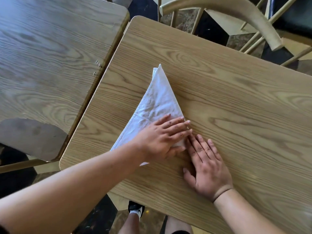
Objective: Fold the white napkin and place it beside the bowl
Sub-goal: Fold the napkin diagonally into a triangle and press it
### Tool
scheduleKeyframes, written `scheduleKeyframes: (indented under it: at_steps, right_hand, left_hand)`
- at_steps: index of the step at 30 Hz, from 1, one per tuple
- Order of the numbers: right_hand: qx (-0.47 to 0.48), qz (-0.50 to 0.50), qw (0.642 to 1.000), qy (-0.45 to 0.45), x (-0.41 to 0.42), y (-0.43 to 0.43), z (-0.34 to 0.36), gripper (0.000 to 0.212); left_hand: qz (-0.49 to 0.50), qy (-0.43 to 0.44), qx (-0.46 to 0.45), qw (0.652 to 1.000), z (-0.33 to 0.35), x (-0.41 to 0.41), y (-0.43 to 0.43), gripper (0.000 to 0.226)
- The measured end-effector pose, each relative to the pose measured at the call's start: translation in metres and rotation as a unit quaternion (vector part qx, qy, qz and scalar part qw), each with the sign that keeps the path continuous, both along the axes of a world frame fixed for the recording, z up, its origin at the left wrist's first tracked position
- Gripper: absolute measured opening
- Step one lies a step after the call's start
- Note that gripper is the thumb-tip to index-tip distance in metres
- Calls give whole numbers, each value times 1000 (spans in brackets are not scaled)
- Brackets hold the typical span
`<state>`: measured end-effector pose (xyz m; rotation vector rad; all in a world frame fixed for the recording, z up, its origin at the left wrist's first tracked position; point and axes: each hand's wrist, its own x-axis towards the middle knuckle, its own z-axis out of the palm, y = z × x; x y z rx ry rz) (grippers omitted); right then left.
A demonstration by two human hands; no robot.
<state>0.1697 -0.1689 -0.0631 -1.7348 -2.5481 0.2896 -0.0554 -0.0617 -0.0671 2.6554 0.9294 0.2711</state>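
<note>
The white napkin (157,102) lies on the wooden table (236,98), folded into a long triangle whose tip points away from me. My left hand (162,137) rests flat on the napkin's near right corner, fingers together and stretched out. My right hand (205,168) lies flat on the table just right of that corner, its fingertips touching the napkin's edge under the left fingers. Neither hand grips the cloth. No bowl is in view.
A second wooden table (50,56) stands close on the left, with a narrow gap between. A wooden chair (244,16) stands beyond the far right edge. A chair seat (32,137) sits at the lower left. My legs and a shoe (135,210) show below the near edge.
</note>
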Motion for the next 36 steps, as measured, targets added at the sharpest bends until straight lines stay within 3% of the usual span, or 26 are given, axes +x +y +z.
scheduleKeyframes:
  at_steps: [3, 9, 13, 18, 22, 26, 28, 36]
  right_hand:
    - [-6, -3, 1000, -1, 0, 1, 1, 87]
    - [-2, -6, 1000, 16, 1, -1, -1, 87]
    - [2, -5, 1000, 29, 1, -1, -2, 88]
    - [-4, -1, 999, 35, 1, -1, -1, 89]
    - [-5, 2, 999, 37, 2, -1, -1, 89]
    - [7, 1, 999, 39, 2, -2, -4, 84]
    - [7, 2, 999, 39, 2, -1, -4, 83]
    - [18, 5, 1000, 16, -1, -2, -3, 87]
  left_hand:
    - [-6, 37, 31, 999, -5, -10, 25, 57]
    - [119, 82, 52, 988, -3, -21, 99, 63]
    - [214, 94, 14, 972, 2, -25, 140, 67]
    - [238, 107, -19, 965, 7, -21, 148, 67]
    - [275, 52, 14, 960, 23, -3, 116, 65]
    - [155, -48, -28, 986, 28, 40, 25, 66]
    - [154, -29, -55, 986, 17, 44, -16, 69]
    - [179, 47, 20, 983, 2, -58, -70, 63]
